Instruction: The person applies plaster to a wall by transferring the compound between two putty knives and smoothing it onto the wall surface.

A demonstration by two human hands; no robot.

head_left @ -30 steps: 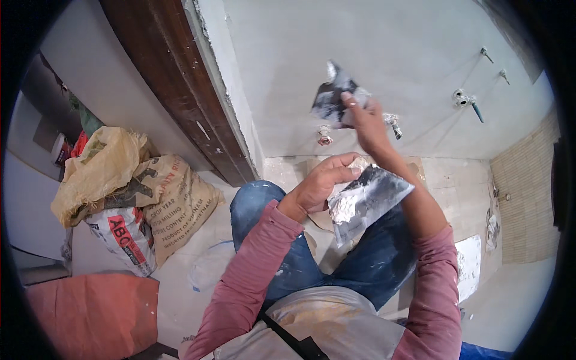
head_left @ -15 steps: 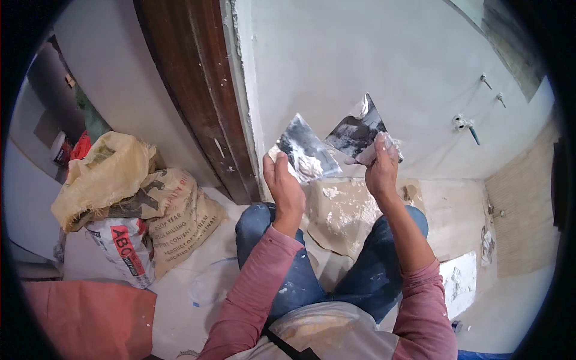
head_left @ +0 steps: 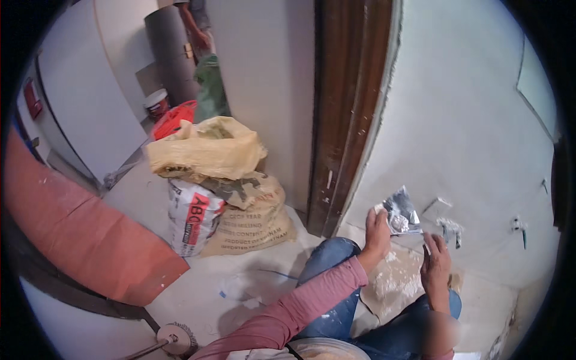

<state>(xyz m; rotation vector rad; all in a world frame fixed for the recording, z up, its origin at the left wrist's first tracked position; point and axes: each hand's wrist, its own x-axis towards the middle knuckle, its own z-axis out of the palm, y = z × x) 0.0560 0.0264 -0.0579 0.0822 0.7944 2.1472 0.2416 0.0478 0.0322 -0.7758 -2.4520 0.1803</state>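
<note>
My left hand [head_left: 376,236] grips a triangular metal putty scraper [head_left: 402,203] by its edge, and a lump of white putty [head_left: 399,224] lies on its shiny face. Just to the right, my right hand [head_left: 437,261] is closed on a second putty scraper [head_left: 450,230], which is smeared with white and partly blurred. Both blades are held up before the pale wall, above my bent knees. Beneath them, a brown sheet [head_left: 390,285] spattered with white lies on the floor.
A dark wooden door frame [head_left: 342,120] stands left of the wall [head_left: 456,120]. Filled sacks [head_left: 255,225] and a white-and-red bag [head_left: 193,219] sit left. An orange-red sheet [head_left: 78,222] curves nearby. Pipe fittings [head_left: 518,227] protrude at right. Another person's arm [head_left: 195,27] shows beyond the doorway.
My view has swung left, so the sacks and doorway show more fully. Both hands have come lower and closer together. The right scraper has turned from face-on to a thinner angle.
</note>
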